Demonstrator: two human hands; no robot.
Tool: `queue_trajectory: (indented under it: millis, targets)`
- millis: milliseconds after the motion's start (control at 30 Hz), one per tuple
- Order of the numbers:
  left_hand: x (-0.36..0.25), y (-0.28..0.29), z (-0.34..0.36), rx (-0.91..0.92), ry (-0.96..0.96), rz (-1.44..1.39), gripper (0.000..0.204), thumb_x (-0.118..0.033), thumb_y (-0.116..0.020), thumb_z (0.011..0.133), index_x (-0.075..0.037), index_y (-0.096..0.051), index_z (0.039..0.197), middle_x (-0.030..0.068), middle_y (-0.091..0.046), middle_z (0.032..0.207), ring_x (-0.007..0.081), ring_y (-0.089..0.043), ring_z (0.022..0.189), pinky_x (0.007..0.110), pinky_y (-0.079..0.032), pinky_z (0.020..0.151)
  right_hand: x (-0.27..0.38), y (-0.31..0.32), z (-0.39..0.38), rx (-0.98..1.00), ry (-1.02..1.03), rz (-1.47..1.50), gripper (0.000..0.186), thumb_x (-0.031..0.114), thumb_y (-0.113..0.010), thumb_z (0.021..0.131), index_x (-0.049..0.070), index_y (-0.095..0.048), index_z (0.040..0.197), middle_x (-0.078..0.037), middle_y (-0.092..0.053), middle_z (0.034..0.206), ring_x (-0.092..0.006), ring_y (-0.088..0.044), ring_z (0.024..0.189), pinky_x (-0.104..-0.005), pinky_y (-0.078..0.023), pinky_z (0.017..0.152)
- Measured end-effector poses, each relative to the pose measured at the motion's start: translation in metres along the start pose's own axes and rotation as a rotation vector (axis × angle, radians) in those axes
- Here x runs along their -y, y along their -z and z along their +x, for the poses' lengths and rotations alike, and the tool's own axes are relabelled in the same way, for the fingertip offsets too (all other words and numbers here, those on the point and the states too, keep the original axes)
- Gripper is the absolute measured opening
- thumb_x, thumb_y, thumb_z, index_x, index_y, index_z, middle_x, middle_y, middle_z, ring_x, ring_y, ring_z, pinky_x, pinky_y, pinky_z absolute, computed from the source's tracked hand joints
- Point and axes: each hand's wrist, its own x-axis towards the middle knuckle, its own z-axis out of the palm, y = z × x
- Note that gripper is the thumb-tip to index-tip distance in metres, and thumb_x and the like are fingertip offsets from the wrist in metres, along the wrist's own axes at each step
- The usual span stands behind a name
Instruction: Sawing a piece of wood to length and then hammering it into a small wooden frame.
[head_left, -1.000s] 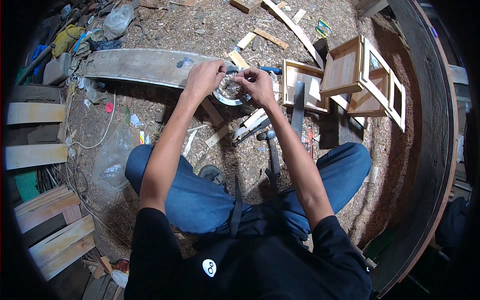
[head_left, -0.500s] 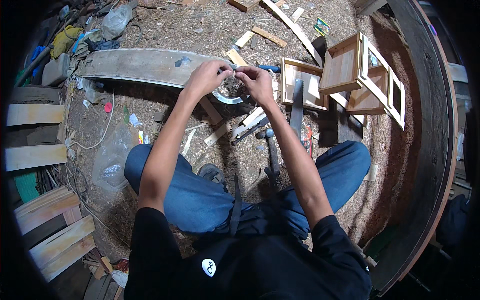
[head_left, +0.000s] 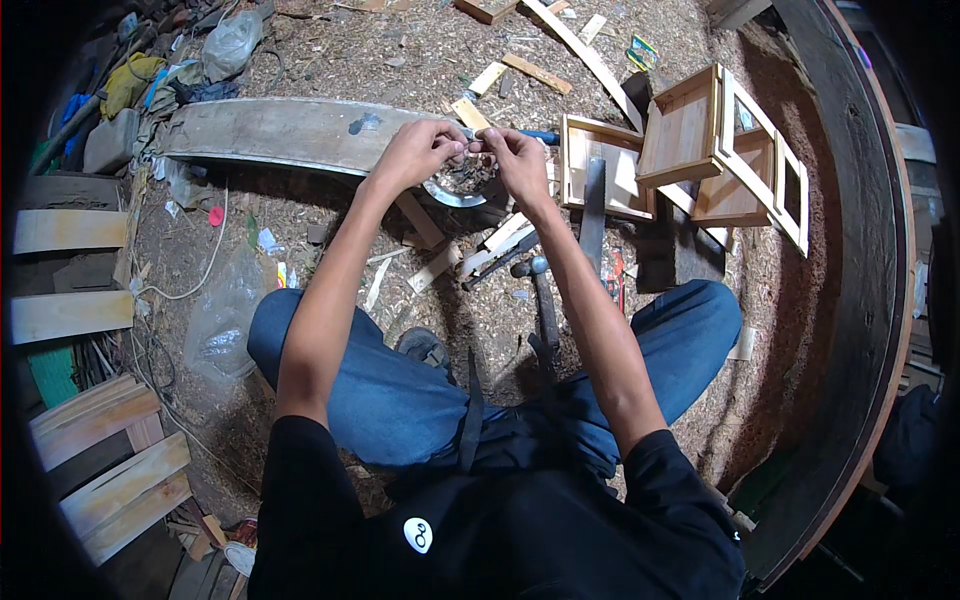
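At the upper centre of the frame, the bare left hand (head_left: 425,155) and right hand (head_left: 515,165) nearly meet, fingers curled; what they pinch, if anything, I cannot tell. A round, silver metal dish (head_left: 457,199) sits just below them.

The left-hand grip (head_left: 412,158) and the right-hand grip (head_left: 520,168) are hovering close together, fingers bent, above a shiny round rim (head_left: 458,200); the fingers are obscuring any item between them. A long grey plank (head_left: 270,135) is extending leftward. A hammer (head_left: 546,305) is lying on the shavings-strewn floor (head_left: 340,65). A flat metal blade (head_left: 593,215) is crossing the near edge of a shallow wooden tray (head_left: 567,165); a wooden box (head_left: 680,175) is sitting just beside it.
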Motion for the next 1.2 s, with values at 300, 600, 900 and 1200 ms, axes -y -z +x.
queue_trajectory:
  millis: [300, 600, 900, 1200]
  targets:
    - [0.000, -0.010, 0.006, -0.028, -0.123, 0.153, 0.019, -0.016, -0.064, 0.090, 0.002, -0.065, 0.098, 0.0104, -0.070, 0.085, 0.0153, -0.066, 0.078, 0.031, -0.051, 0.071, 0.000, 0.008, -0.007, 0.006, 0.110, -0.107, 0.025, 0.021, -0.067, 0.089, -0.003, -0.073, 0.095, -0.014, -0.073, 0.083, -0.0173, -0.070, 0.076, -0.0315, -0.054, 0.072]
    - [-0.056, -0.057, 0.018, 0.002, -0.175, 0.148, 0.021, -0.016, -0.067, 0.087, -0.001, -0.066, 0.101, 0.0092, -0.069, 0.085, 0.0148, -0.064, 0.076, 0.031, -0.050, 0.072, 0.024, 0.070, -0.046, -0.128, 0.097, -0.053, 0.022, 0.017, -0.066, 0.090, -0.003, -0.071, 0.098, -0.012, -0.073, 0.086, -0.0154, -0.069, 0.079, -0.0294, -0.053, 0.073]
    - [-0.065, -0.169, 0.021, 0.156, -0.242, 0.076, 0.015, -0.012, -0.064, 0.084, -0.001, -0.065, 0.094, 0.0078, -0.067, 0.077, 0.0141, -0.062, 0.070, 0.029, -0.049, 0.067, -0.028, 0.164, -0.104, -0.439, -0.051, -0.172, 0.018, 0.017, -0.067, 0.088, 0.001, -0.072, 0.094, -0.009, -0.072, 0.078, -0.0122, -0.067, 0.071, -0.0286, -0.053, 0.067]
    - [0.020, -0.251, -0.024, 0.274, -0.047, 0.130, 0.015, -0.015, -0.069, 0.082, -0.002, -0.064, 0.087, 0.0129, -0.068, 0.073, 0.0249, -0.066, 0.066, 0.036, -0.052, 0.064, -0.099, 0.118, -0.169, -0.189, -0.474, -0.665, 0.021, 0.021, -0.072, 0.081, 0.005, -0.068, 0.095, -0.021, -0.070, 0.089, -0.0367, -0.069, 0.087, -0.0465, -0.054, 0.080]
